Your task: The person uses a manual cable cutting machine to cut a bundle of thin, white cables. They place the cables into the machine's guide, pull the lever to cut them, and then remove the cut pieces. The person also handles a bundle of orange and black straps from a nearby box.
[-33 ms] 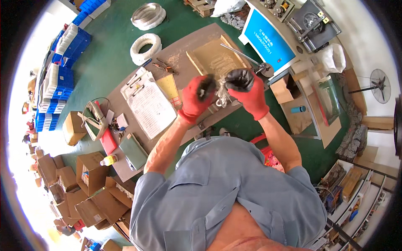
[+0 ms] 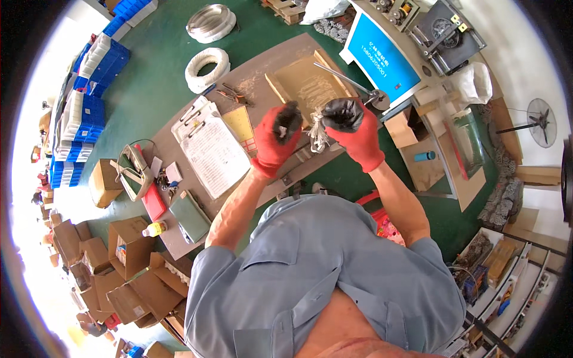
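Bundle of pale twisted wire or cord [image 2: 318, 131] being gripped between both hands above the near edge of the brown workbench [image 2: 262, 77]. Right hand [image 2: 352, 128], in a red glove with black palm, is closing around the bundle's top; left hand [image 2: 279, 134], gloved alike, is pinching its side. Step in hand, by judgement: twisting or tightening. Next move calls for a firm counter-hold. Clipboard with white paper [image 2: 212, 149] is lying toward the bench's left edge.
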`<state>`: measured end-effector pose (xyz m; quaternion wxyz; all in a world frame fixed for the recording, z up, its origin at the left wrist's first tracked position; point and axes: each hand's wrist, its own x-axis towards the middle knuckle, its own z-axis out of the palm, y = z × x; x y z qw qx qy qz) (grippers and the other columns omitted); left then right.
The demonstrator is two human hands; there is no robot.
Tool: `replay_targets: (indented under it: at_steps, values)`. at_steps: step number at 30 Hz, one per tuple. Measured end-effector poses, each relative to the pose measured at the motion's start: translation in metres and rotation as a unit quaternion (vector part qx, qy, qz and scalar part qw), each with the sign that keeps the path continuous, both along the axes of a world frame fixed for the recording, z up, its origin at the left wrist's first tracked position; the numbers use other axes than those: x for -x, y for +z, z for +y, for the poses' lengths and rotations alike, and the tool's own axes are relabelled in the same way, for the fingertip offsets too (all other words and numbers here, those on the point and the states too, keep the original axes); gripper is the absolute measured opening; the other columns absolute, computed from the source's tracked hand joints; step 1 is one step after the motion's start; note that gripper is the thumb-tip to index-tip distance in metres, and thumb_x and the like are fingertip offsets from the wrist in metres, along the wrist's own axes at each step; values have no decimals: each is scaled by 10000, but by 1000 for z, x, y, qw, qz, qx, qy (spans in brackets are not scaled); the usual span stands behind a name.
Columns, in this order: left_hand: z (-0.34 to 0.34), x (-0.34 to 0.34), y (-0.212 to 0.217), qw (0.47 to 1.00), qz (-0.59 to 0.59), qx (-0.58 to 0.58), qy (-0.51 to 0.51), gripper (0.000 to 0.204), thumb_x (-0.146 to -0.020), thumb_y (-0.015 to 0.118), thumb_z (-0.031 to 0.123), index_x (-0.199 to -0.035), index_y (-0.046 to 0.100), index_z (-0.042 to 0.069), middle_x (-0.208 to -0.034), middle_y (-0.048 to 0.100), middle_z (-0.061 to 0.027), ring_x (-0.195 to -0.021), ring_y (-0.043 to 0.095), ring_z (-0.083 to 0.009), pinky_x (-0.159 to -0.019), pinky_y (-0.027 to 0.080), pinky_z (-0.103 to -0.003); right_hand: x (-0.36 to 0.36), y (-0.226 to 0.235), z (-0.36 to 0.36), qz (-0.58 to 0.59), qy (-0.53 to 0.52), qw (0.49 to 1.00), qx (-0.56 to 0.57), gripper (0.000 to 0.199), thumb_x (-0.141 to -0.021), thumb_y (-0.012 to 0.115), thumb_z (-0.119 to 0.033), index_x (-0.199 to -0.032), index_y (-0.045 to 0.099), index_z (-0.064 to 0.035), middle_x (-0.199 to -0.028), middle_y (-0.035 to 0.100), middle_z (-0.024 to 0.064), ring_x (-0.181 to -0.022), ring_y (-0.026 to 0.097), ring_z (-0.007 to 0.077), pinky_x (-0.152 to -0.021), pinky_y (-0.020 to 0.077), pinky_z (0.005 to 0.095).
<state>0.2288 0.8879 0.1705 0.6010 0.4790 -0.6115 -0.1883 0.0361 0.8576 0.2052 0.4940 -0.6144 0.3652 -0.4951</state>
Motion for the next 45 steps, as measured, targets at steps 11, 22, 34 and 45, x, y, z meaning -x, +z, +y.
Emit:
replay_targets:
  at_steps: [11,22,34,45]
  values:
    - [6,-6,28,963,-263,9,-61,484,-684,743,116,-1152,625,82,-1073,661,-120,-895,654,-326,-775,533,-396,-5,-2,0,17,-22,999,-25,302,-712,756,-11,-982,622,-25,-889,697,55,-818,659,120,-765,524,293]
    - [-12,-12,23,878,-452,49,-147,359,-701,682,206,-1031,608,84,-862,608,-82,-757,630,-286,-648,518,-395,2,-22,-4,153,9,988,-5,360,-672,777,-77,-990,619,-16,-861,682,117,-793,669,206,-736,520,336]
    - [-23,-20,29,868,-434,131,-201,421,-618,720,273,-979,597,94,-803,586,-55,-685,608,-271,-573,493,-388,-6,20,-7,295,62,950,83,456,-637,785,-132,-1040,599,-26,-879,678,178,-849,678,339,-747,528,389]
    - [-22,-37,33,878,-435,170,-110,480,-576,721,313,-984,630,78,-835,601,-65,-679,606,-260,-568,490,-378,-25,1,-24,5,55,989,-137,243,-757,686,2,-999,659,-8,-906,685,27,-821,626,110,-758,520,275]
